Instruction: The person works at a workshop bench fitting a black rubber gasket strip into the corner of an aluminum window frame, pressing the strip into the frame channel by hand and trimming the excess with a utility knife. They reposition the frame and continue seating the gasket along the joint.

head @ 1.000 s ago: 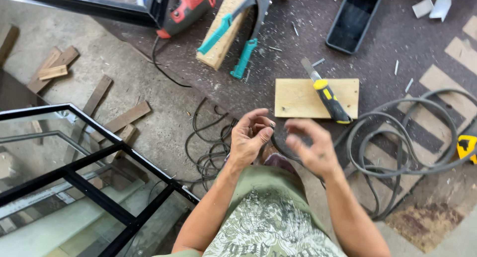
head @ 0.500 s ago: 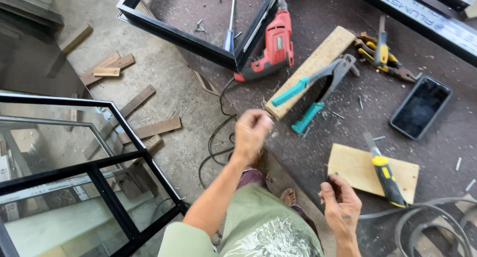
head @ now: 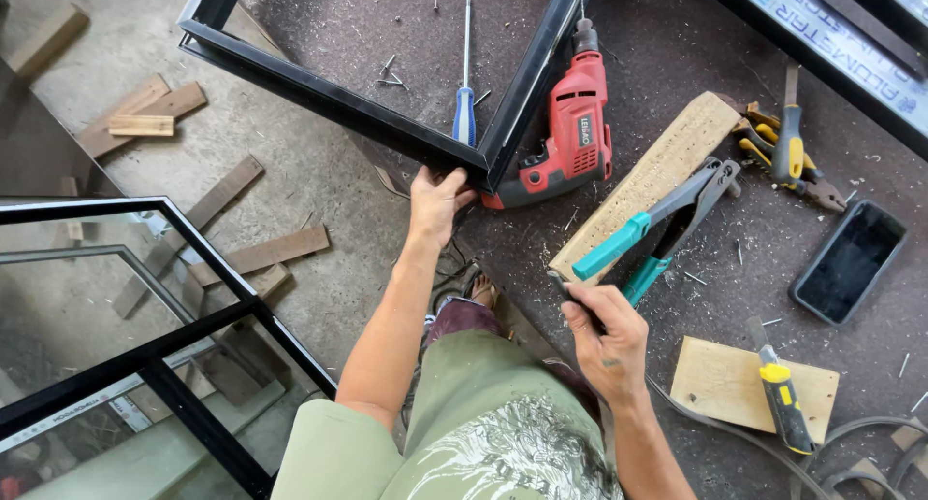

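Seen from the head camera, the left hand (head: pixel 437 202) grips the near corner of a black metal frame (head: pixel 338 99) that lies flat on the dusty floor (head: pixel 319 200), fingers curled around its edge. The right hand (head: pixel 604 338) is closed on a small dark object too hidden to identify, just beside the teal-handled riveter (head: pixel 650 231), which rests on a wooden plank (head: pixel 667 162). A red power drill (head: pixel 572 133) lies against the frame's corner, touching its outer side. Inside the frame lies a blue-handled screwdriver (head: pixel 465 109). Further right are yellow-handled pliers (head: pixel 788 152), a dark phone (head: pixel 851 260), and a yellow utility knife (head: pixel 781 396) on a plywood square (head: pixel 720 379).
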